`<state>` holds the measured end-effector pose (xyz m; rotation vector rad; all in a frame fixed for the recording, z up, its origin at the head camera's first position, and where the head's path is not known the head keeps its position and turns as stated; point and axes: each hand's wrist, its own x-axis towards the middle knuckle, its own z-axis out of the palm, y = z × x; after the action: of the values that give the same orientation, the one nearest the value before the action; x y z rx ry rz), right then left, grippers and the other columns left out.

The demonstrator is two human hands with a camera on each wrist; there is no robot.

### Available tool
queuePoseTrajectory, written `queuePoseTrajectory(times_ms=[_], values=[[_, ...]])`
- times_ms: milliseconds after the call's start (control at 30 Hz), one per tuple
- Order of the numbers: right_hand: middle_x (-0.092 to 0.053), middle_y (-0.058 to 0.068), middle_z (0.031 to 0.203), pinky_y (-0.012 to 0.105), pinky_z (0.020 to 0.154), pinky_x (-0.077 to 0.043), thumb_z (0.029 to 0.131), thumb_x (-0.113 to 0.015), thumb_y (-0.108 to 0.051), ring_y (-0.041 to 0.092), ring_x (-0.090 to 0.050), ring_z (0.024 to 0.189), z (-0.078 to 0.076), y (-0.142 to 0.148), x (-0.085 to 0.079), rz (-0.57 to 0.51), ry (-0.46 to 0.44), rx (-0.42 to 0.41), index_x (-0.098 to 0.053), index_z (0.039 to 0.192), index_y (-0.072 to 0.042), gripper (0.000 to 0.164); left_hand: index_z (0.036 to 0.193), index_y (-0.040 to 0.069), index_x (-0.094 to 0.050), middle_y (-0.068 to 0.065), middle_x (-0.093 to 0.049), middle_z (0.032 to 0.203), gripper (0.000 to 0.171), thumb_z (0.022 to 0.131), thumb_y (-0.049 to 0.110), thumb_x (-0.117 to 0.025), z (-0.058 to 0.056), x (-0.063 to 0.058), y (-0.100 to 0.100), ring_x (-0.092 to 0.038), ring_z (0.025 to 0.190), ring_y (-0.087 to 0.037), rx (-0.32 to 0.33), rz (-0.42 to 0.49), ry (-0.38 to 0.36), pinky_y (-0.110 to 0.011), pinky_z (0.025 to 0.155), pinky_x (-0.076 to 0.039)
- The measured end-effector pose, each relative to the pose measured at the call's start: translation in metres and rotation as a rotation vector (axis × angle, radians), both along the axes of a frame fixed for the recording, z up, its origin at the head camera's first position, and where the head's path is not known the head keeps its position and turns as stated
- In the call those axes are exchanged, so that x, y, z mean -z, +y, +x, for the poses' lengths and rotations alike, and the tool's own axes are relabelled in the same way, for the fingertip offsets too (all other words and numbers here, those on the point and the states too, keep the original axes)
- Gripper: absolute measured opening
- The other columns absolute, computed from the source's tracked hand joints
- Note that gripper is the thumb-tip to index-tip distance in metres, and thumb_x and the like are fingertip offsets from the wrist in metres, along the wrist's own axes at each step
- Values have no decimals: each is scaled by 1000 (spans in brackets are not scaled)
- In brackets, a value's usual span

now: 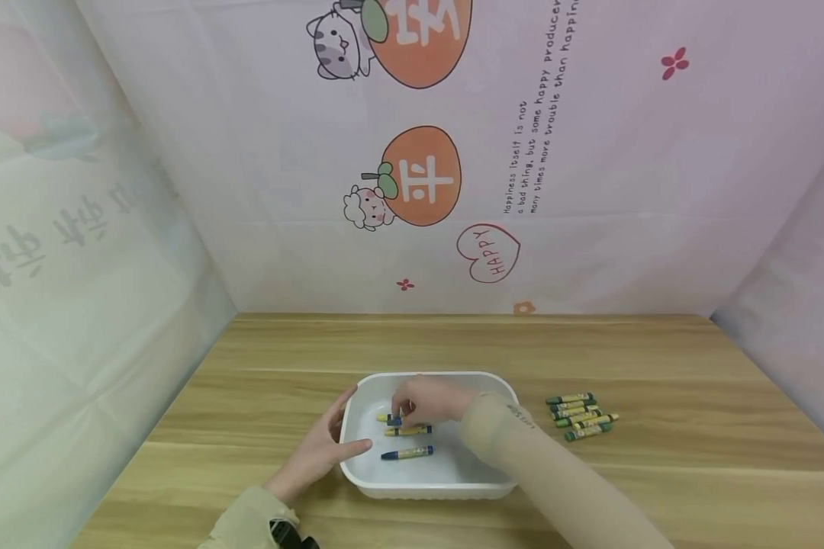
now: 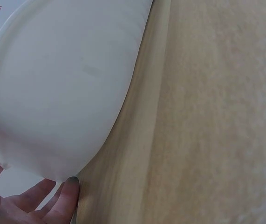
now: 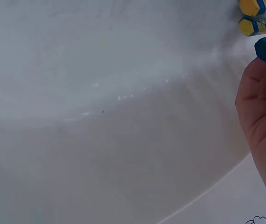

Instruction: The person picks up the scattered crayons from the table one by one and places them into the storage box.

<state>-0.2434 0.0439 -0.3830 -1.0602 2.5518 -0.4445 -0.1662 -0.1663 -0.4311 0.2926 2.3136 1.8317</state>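
Note:
A white plastic tub (image 1: 446, 488) sits on the table. My left hand (image 1: 321, 446) holds its left side, the thumb over the rim and the fingers along the outer wall; the left wrist view shows fingertips (image 2: 68, 196) against that wall. Inside the tub, my right hand (image 1: 429, 400) pinches a blue crayon (image 3: 265, 49), partly hidden by the fingers. Close to it lie a yellow crayon (image 1: 382, 418) and an orange-yellow crayon (image 1: 408, 431). Nearer the front wall is a dark blue crayon (image 1: 407, 453).
Right of the tub, several green and yellow crayons (image 1: 577, 412) lie in a loose pile on the wooden table (image 1: 659, 488). A printed cloth (image 1: 281, 191) hangs behind the table, with cloth at both sides too.

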Motion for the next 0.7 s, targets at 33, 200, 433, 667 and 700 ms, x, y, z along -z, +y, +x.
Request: queuePoseTrajectory(times_ms=[33, 200, 433, 667, 700], values=[[-58, -12, 74, 18, 67, -45, 82, -73, -17, 4, -50, 69, 0, 0, 1, 3, 12, -3, -73, 93, -19, 11, 151, 7, -16, -35, -43, 135, 91, 80, 11, -73, 0, 0, 0, -52, 117, -41, 2, 0, 2, -36, 83, -53], [-59, -13, 73, 18, 68, -45, 82, -74, -17, 3, -50, 69, 0, 2, 6, 5, 35, -5, -74, 93, -20, 12, 151, 7, -17, -34, -43, 135, 90, 80, 11, -73, 0, 0, 1, -51, 117, -42, -1, -6, 0, -37, 83, -53], [-58, -9, 77, 20, 68, -45, 85, -70, -15, 6, -51, 72, 3, 7, -7, -47, 2, 12, -71, 97, -14, 12, 151, 9, -19, -33, -43, 136, 90, 80, 9, -73, 1, 1, 3, -50, 118, -42, -21, -11, -9, -37, 83, -54], [-60, -7, 82, 22, 71, -47, 85, -70, -14, 11, -53, 79, 5, 20, -36, -98, 3, 15, -70, 106, -10, 21, 151, 9, -19, -32, -45, 135, 90, 80, 8, -73, 1, 0, 2, -51, 118, -40, -25, -3, -4, -34, 82, -53], [-60, -7, 82, 22, 71, -48, 85, -70, -14, 11, -54, 79, 5, 23, -39, -113, 10, 9, -70, 106, -10, 21, 151, 8, -18, -33, -45, 134, 90, 80, 8, -73, 1, -1, 3, -51, 117, -41, -22, -2, -2, -35, 82, -54]])
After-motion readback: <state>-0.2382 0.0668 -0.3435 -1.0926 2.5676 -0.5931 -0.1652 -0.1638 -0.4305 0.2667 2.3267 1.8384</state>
